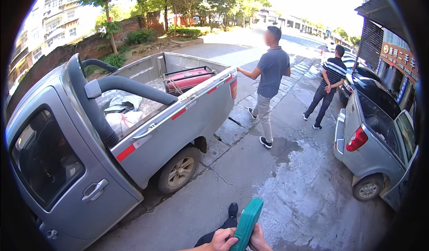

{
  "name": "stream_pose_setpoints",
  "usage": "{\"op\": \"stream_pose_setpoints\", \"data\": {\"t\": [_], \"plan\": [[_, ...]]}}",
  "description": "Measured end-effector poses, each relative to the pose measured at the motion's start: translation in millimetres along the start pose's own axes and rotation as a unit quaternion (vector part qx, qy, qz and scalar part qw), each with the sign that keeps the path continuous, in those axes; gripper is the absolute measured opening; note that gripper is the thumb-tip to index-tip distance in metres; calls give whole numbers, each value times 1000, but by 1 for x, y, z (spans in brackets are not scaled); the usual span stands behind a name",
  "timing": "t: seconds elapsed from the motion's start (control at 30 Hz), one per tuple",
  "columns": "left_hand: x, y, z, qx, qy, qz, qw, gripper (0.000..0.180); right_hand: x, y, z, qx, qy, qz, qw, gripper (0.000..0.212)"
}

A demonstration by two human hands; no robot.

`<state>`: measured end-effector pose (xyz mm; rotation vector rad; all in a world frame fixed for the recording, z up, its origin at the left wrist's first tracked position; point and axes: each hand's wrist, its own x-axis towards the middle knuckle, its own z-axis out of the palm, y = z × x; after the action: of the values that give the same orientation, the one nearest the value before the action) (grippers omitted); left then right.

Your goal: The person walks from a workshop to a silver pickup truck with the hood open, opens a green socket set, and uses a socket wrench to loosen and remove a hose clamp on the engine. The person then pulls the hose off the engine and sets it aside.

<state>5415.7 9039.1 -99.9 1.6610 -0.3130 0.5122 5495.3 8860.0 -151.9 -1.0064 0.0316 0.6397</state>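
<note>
At the lower edge of the head view I hold a flat teal case [248, 219] with rounded corners, tilted upward. Its kind cannot be made out for certain. My left hand [221, 239] grips its left side, with the thumb and bent fingers pressed against it. Along the right side, my right hand [258, 239] is wrapped on it, its fingers partly hidden behind the case. One dark shoe [233, 210] of mine shows just beyond the case, on the pavement.
On the left stands a grey pickup truck [178, 126]; its bed carries a red generator [187, 78] and white sacks [123, 120]. One person [271, 68] touches its tailgate; another person [333, 72] stands farther right, hands behind the back. A second pickup [377, 139], door open, stands right on wet concrete [304, 184].
</note>
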Motion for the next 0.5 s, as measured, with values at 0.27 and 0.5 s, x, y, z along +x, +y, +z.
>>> {"op": "stream_pose_setpoints", "data": {"t": [0.27,0.5], "plan": [[326,-144,29,-25,-84,-51,995,30,258,-168,-61,41,88,-51,994,72],[565,-221,38,74,-183,-57,979,47,457,-289,-133,10,92,-126,988,75]]}}
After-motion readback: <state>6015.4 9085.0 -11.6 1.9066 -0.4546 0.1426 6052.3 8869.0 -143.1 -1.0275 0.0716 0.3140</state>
